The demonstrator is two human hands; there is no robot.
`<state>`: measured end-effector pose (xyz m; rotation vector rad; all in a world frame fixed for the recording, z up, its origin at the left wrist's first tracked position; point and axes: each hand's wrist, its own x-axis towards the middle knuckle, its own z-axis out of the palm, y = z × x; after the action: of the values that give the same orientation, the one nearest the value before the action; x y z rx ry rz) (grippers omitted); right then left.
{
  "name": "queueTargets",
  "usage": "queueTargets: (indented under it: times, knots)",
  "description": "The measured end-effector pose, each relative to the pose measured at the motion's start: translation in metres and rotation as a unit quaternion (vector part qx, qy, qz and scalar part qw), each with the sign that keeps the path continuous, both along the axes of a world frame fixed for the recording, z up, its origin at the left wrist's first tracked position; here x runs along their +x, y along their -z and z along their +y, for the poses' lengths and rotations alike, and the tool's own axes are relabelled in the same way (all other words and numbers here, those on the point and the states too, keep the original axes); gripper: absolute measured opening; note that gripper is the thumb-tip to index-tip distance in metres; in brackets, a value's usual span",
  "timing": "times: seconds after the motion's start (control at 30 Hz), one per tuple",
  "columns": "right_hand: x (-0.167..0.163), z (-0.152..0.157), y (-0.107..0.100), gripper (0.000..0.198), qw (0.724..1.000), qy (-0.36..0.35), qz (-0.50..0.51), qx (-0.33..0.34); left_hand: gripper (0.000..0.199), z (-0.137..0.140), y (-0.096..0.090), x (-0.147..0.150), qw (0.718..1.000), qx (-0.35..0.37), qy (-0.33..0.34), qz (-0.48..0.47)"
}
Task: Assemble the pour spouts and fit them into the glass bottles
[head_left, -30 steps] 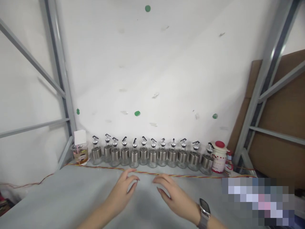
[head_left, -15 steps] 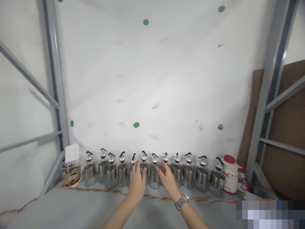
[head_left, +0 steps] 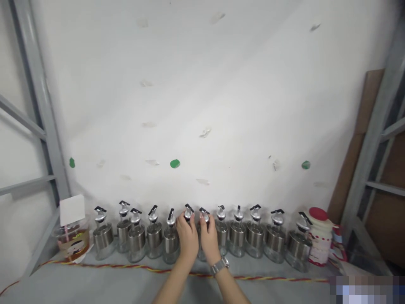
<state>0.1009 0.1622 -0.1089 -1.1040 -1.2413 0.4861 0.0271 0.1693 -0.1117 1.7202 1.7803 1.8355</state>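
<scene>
A row of glass oil bottles with steel sleeves and silver pourer tops stands along the wall. Near the middle, my left hand is closed around the upper part of one oil bottle, covering most of its body. Right beside it, my right hand, with a metal watch at the wrist, grips the neighbouring oil bottle just below its pourer. Both bottles stand upright in the row. Close to my left hand is another oil bottle, and one more oil bottle is close to my right.
A twisted red-and-yellow cord runs across the grey shelf in front of the bottles. At the left end sits a plastic cup of amber liquid; at the right end, a white jar with a red lid. Grey metal posts flank the wall.
My hands have come closer together and closed on two middle bottles; before, they were apart with fingers loose. The view has moved nearer to the row.
</scene>
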Motion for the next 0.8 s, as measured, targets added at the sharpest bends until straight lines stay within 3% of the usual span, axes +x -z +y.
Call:
queueTargets:
  times: [0.17,0.47,0.8]
  knots:
    - [-0.008,0.004,0.011,0.041,0.997,0.072,-0.025,-0.013,0.038,0.004,0.004,0.002,1.000,-0.004,-0.021,0.013]
    - [-0.009,0.006,0.011,0.048,0.987,0.134,-0.083,-0.032,0.044,0.007,0.005,0.000,0.996,-0.023,-0.060,0.057]
    - [-0.011,0.008,0.014,0.048,0.988,0.132,-0.077,0.013,0.044,0.007,0.004,-0.003,0.996,-0.026,-0.051,0.073]
